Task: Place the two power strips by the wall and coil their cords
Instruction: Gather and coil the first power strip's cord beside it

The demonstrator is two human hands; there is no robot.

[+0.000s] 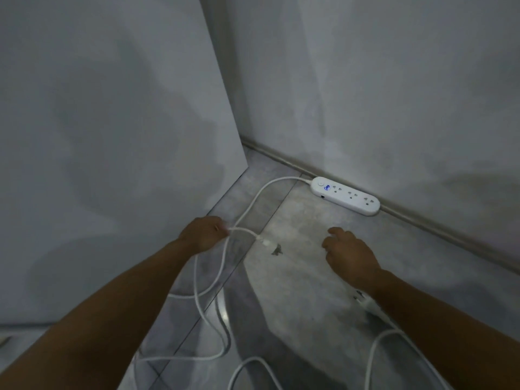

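1. Lying flat along the skirting [281, 160] at the foot of the wall [394, 94]: white power strip [345, 196], long axis parallel to it, ahead and right of both hands.
2. Gripping loops of the white cord [254, 204]: left hand [204, 233], clenched, plug [264, 242] sticking out just beside it.
3. Hovering nearer the strip: right hand [350, 256], fingers loosely curled, grasping nothing.
4. Trailing under the right forearm: second cord [374, 350], its strip partly hidden.
5. Smooth, rounded plastic casing; limp, springy cord on glossy grey floor tiles [309, 277].
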